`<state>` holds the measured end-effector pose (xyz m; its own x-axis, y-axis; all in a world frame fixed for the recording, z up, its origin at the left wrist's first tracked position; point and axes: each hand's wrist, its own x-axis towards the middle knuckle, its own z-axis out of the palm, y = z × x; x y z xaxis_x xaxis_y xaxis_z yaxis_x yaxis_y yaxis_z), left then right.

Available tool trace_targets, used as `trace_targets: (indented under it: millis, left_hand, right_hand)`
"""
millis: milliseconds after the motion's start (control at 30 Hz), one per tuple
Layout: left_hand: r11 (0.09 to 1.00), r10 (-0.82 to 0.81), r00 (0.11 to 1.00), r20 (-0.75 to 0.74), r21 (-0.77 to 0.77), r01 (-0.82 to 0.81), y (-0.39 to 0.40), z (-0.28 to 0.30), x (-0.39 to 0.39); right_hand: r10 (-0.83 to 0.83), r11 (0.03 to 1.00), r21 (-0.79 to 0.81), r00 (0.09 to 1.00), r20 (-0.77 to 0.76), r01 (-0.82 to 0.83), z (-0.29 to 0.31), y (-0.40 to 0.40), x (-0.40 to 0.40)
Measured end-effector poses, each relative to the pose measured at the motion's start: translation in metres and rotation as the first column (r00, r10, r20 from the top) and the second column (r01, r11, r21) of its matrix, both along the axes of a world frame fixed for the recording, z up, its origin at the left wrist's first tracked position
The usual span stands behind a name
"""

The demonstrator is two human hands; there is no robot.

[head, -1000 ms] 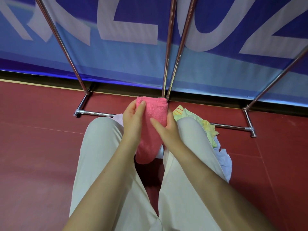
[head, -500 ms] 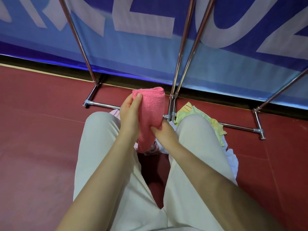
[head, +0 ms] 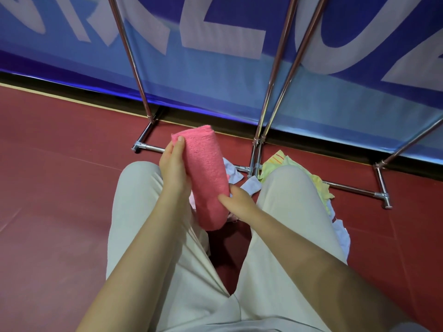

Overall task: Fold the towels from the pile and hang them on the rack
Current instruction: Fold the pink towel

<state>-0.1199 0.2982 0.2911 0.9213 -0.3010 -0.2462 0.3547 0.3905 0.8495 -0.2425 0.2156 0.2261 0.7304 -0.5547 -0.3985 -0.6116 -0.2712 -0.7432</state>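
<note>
A red floor (head: 52, 212) is seen at the far left, bordered at the back by a blue banner (head: 215, 75) with large pale letters; a chrome rack (head: 257, 149) stands in front of the banner, its slanted poles rising out of view and its base bars lying on the floor. A folded pink towel (head: 206, 176) is held upright and slightly tilted above the gap between two knees in pale trousers (head: 134, 212); its upper left edge is gripped by the left hand (head: 173, 168), the thumb laid against the near face and the fingers hidden behind the cloth; its lower right side is held by the right hand (head: 236, 200), thumb pressed on the front, fingers curled behind. The towel is kept clear of the rack and below its poles. To the right, beside and behind the right knee, a pile (head: 299, 178) of yellow, white and pale blue towels is seen on the floor, against the rack's base bar.
</note>
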Motion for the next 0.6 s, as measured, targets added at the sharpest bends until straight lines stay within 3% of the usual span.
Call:
trace_targets:
  millis: [133, 300, 467, 600]
  left_hand:
    - [1.0, 0.017, 1.0, -0.02, 0.025, -0.017, -0.001, 0.003, 0.003]
    - [0.999, 0.036, 0.995, -0.091, -0.008, -0.037, -0.009, 0.021, 0.014]
    - [0.992, 0.056, 0.998, -0.002, 0.117, -0.055, -0.03, 0.053, 0.027]
    - [0.981, 0.096, 0.989, 0.113, 0.158, -0.114, -0.053, 0.085, 0.045]
  right_hand:
    - [0.04, 0.999, 0.02, 0.996, 0.082, -0.041, 0.007, -0.005, -0.01]
    - [-0.084, 0.993, 0.102, 0.98, 0.182, 0.067, 0.018, -0.022, -0.016]
    - [-0.187, 0.969, 0.217, 0.931, 0.312, 0.122, 0.054, -0.051, -0.013]
    - [-0.182, 0.948, 0.313, 0.9, 0.395, 0.054, 0.101, -0.078, -0.008]
